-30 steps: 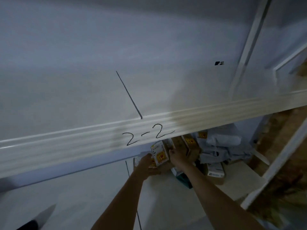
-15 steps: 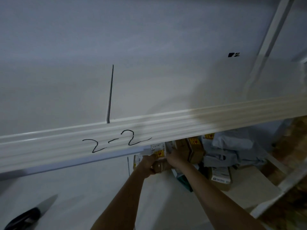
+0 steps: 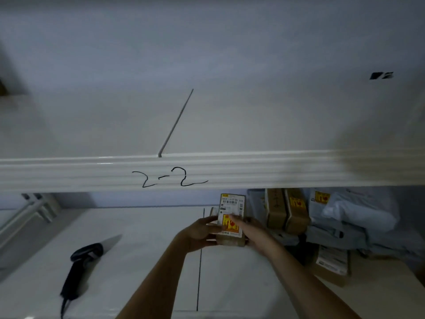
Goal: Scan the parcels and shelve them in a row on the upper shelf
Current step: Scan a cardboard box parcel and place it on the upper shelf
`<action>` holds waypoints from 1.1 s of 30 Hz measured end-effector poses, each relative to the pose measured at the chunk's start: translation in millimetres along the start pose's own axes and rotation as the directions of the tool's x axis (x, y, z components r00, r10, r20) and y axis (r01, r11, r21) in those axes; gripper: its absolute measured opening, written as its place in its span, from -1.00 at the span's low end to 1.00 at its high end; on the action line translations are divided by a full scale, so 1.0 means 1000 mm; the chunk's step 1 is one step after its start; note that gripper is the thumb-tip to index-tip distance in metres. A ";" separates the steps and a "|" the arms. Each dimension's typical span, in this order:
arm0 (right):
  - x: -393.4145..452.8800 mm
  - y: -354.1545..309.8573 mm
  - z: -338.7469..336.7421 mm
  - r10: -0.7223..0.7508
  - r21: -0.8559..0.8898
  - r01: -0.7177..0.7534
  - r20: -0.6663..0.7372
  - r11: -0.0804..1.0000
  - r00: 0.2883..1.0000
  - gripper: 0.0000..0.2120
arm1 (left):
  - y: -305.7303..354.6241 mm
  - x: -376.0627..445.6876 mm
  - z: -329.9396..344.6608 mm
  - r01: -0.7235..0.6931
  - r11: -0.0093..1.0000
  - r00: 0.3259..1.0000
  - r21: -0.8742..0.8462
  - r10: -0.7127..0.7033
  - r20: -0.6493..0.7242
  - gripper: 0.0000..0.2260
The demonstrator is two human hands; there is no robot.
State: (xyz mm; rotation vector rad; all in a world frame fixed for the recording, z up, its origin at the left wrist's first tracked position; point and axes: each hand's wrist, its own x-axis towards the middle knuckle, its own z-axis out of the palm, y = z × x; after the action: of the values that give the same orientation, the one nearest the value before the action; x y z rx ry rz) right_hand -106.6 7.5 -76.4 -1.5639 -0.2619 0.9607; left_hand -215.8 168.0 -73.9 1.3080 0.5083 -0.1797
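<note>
A small cardboard parcel (image 3: 232, 204) with a white barcode label and a yellow sticker stands on the lower shelf. My left hand (image 3: 200, 231) grips its left side and my right hand (image 3: 250, 229) grips its right side. A black handheld scanner (image 3: 79, 268) lies on the lower shelf (image 3: 142, 249) to the left. The upper shelf (image 3: 207, 111) is a bare white surface; its front rail (image 3: 276, 171) bears the handwritten mark "2-2".
Two upright cardboard boxes (image 3: 287, 210) stand right of the held parcel. Grey plastic mailer bags (image 3: 354, 217) pile up behind them. Another labelled box (image 3: 332, 263) lies at the lower right. Shelf brackets (image 3: 34, 210) show at the far left.
The camera has swung so the shelf rail now runs level and the scanner shows fully. Both hands have drawn the parcel nearer, out from under the rail.
</note>
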 end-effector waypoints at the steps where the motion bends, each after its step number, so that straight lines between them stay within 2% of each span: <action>1: 0.003 0.003 0.004 -0.008 0.035 0.006 0.045 0.999 0.999 -0.45 | 0.001 -0.007 -0.003 0.000 1.000 0.999 -0.004 0.000 -0.035 -0.62; 2: 0.004 0.004 0.010 -0.004 0.052 0.000 0.080 0.999 0.997 -0.44 | 0.002 -0.014 -0.007 -0.007 1.000 0.997 -0.007 0.006 -0.073 -0.64; 5: 0.003 0.003 0.032 0.002 0.035 -0.008 0.167 0.999 0.986 -0.59 | 0.001 -0.038 -0.022 -0.021 1.000 0.985 -0.007 0.019 -0.173 -0.68; 8: -0.002 0.003 0.062 0.011 0.017 -0.015 0.211 1.000 0.978 -0.60 | -0.002 -0.065 -0.038 -0.032 0.999 0.978 -0.005 0.030 -0.206 -0.71; 14: -0.012 0.009 0.129 0.018 -0.072 -0.005 0.173 0.997 0.985 -0.48 | -0.016 -0.119 -0.083 -0.048 0.999 0.967 0.006 0.048 -0.250 -0.73; 20: -0.024 0.026 0.223 0.003 -0.145 0.012 0.101 0.989 0.995 -0.55 | -0.046 -0.177 -0.155 -0.029 0.999 0.925 0.044 0.044 -0.377 -0.79; 23: -0.026 0.034 0.266 0.009 -0.199 0.004 0.061 0.980 0.998 -0.58 | -0.060 -0.202 -0.196 -0.040 0.995 0.878 -0.091 -0.008 -0.479 -0.80; 27: -0.029 0.041 0.303 0.023 -0.172 -0.020 0.016 0.985 1.000 -0.75 | -0.081 -0.218 -0.238 -0.045 0.972 0.807 -0.229 -0.100 -0.582 -0.79; 30: -0.019 0.044 0.324 0.029 -0.190 -0.030 -0.008 0.981 1.000 -0.66 | -0.093 -0.223 -0.269 -0.024 0.969 0.768 -0.246 -0.140 -0.625 -0.87; 31: -0.015 0.044 0.328 0.035 -0.184 -0.036 -0.010 0.982 0.999 -0.66 | -0.094 -0.224 -0.277 -0.008 0.968 0.743 -0.250 -0.162 -0.650 -0.87; 33: -0.003 0.045 0.337 0.047 -0.166 -0.049 -0.013 0.985 0.999 -0.66 | -0.100 -0.220 -0.296 0.016 0.974 0.646 -0.226 -0.183 -0.741 -0.82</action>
State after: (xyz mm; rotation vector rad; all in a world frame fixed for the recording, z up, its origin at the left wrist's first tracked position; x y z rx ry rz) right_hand -358.1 235.5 -94.1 -1.7333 -0.3050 0.9894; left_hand -525.3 388.6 -111.7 1.1101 1.2962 0.3589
